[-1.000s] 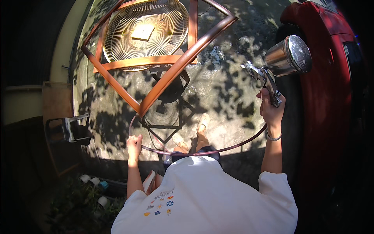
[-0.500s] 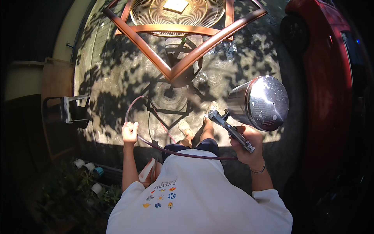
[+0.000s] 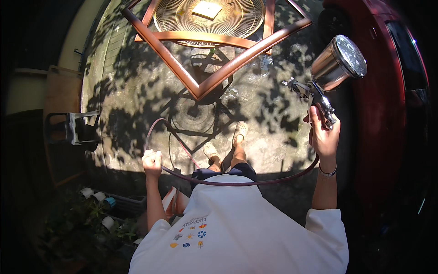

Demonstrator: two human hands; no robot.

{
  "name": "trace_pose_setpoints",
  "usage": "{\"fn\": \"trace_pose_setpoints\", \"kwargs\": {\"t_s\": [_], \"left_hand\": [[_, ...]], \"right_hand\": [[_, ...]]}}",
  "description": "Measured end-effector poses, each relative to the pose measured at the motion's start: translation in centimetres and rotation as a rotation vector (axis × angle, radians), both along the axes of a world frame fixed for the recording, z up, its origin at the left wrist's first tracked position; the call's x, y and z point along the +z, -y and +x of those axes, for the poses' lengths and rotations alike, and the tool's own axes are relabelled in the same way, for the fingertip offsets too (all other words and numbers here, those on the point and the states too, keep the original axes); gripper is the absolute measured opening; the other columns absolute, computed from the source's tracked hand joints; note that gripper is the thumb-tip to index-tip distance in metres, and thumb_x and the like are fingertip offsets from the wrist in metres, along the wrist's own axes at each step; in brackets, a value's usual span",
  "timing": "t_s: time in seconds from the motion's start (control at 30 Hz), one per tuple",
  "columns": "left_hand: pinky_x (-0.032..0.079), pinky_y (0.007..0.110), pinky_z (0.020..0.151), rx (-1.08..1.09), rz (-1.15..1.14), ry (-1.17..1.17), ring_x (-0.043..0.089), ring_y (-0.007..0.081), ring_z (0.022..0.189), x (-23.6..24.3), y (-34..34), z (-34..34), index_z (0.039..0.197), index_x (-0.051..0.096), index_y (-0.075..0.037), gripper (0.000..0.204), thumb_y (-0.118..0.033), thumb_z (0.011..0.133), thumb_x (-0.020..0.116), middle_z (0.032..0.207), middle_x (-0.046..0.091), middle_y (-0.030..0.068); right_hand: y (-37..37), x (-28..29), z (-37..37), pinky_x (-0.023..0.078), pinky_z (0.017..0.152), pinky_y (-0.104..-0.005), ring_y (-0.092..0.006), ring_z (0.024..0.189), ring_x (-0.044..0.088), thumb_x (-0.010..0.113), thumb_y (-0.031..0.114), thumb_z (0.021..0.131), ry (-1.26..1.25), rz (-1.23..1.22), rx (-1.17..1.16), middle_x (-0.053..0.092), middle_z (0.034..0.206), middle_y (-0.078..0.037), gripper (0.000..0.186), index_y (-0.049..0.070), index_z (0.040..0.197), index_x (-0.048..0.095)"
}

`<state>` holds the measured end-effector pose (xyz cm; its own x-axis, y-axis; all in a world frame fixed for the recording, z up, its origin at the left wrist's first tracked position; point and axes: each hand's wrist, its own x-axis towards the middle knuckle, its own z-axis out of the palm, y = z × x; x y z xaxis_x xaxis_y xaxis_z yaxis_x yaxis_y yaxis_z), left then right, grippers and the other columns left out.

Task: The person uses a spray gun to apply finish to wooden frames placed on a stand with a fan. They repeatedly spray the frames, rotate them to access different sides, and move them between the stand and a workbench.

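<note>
My right hand (image 3: 323, 132) is closed round the grip of a metal spray gun (image 3: 315, 96) with a large silver cup (image 3: 336, 61) on top, held out to my right. My left hand (image 3: 152, 160) grips a reddish hose (image 3: 237, 184), which loops across my body toward the gun side. In front of me, copper-brown rectangular frames (image 3: 171, 66) lie at crossed angles, the nearest corner pointing at me, over a round wire grille (image 3: 178, 16) with a pale square plate (image 3: 207, 10) at its middle.
A red car (image 3: 382, 64) stands close on my right. At left are a wooden board (image 3: 59, 86) and a black-and-white metal stand (image 3: 72, 128). Potted plants (image 3: 108, 223) fill the lower left. My sandalled feet stand on sun-dappled concrete (image 3: 273, 118).
My right hand swung the gun down toward my middle, then back up and out to the right. The frames sit farther from me in view than a second ago.
</note>
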<state>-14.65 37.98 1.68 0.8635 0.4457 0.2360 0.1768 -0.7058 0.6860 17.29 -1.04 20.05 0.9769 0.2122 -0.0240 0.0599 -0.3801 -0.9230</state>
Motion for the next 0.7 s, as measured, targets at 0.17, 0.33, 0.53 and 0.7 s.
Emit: {"fn": "trace_pose_setpoints", "kwargs": {"t_s": [0.17,0.33,0.53,0.7], "left_hand": [[0.031,0.039,0.058,-0.008,-0.102,-0.028,0.038,0.0284,0.052,2.6,3.2,4.0,0.053,0.043,-0.002,0.035,-0.001,0.085,0.057,0.052,0.040,0.0112],[0.032,0.038,0.058,0.007,-0.063,-0.085,0.040,0.0277,0.052,2.9,6.0,6.9,0.054,0.044,-0.002,0.038,-0.007,0.089,0.057,0.052,0.040,0.0105],[0.035,0.038,0.060,-0.005,-0.136,-0.138,0.047,0.0305,0.054,3.6,9.7,9.6,0.056,0.047,-0.003,0.036,-0.015,0.088,0.060,0.055,0.045,0.0118],[0.037,0.041,0.057,-0.055,-0.193,-0.083,0.047,0.0363,0.055,1.8,10.1,10.7,0.058,0.045,-0.001,0.034,-0.015,0.085,0.060,0.055,0.043,0.0156]], "right_hand": [[2.2,0.1,10.1,0.030,0.036,-0.0221,-0.0024,0.039,0.043,0.064,0.026,0.096,0.087,-0.109,-0.092,0.059,0.061,0.000,0.028,0.001,0.082,0.062],[4.6,-0.8,19.9,0.033,0.034,-0.0237,-0.0044,0.039,0.045,0.064,0.032,0.096,0.120,-0.081,-0.172,0.061,0.065,-0.002,0.032,0.002,0.085,0.064],[5.6,1.6,30.5,0.039,0.036,-0.0264,-0.0104,0.039,0.053,0.063,0.042,0.093,0.314,-0.309,-0.287,0.063,0.062,-0.004,0.044,0.000,0.080,0.067],[4.8,5.8,33.2,0.039,0.038,-0.0264,-0.0102,0.039,0.053,0.061,0.047,0.092,0.359,-0.426,-0.237,0.061,0.061,-0.003,0.047,0.003,0.077,0.065]]}}
